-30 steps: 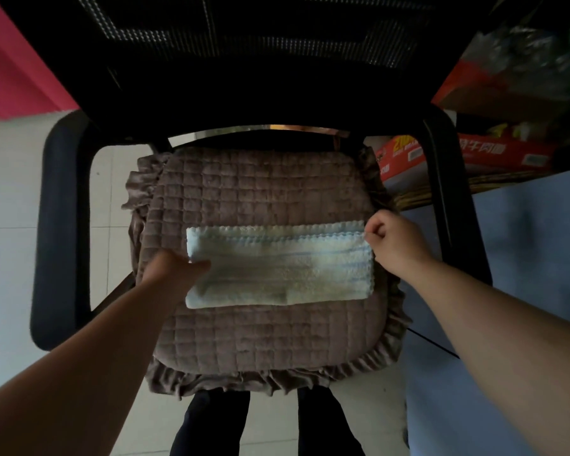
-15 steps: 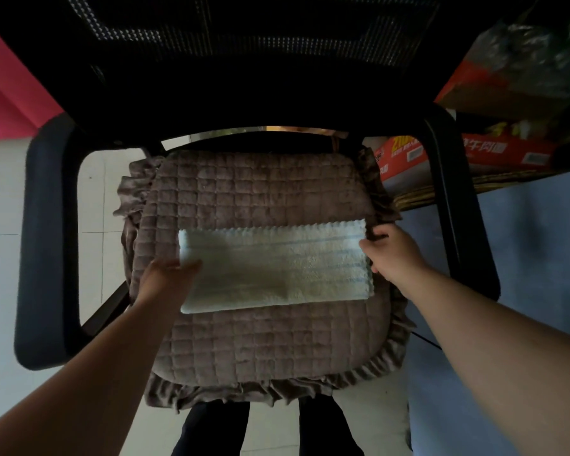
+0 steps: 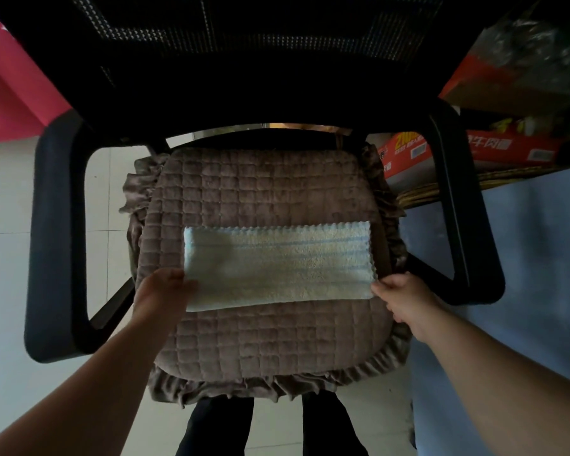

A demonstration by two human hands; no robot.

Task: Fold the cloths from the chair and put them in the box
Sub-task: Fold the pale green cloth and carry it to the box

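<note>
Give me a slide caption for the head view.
Both hands at a folded pale cloth on a chair cushion.

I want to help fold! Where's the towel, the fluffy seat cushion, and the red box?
towel (image 3: 278,263): head view, middle of its top layer.
seat cushion (image 3: 260,185): head view, bare quilted part behind the towel.
red box (image 3: 405,153): head view, its printed front face.

The cloth (image 3: 277,264) is pale, fluffy terry with a scalloped edge. The seat cushion (image 3: 260,330) is matt, quilted brown plush with a ruffled border. The chair (image 3: 56,232) has matt black armrests and a mesh back.
</note>
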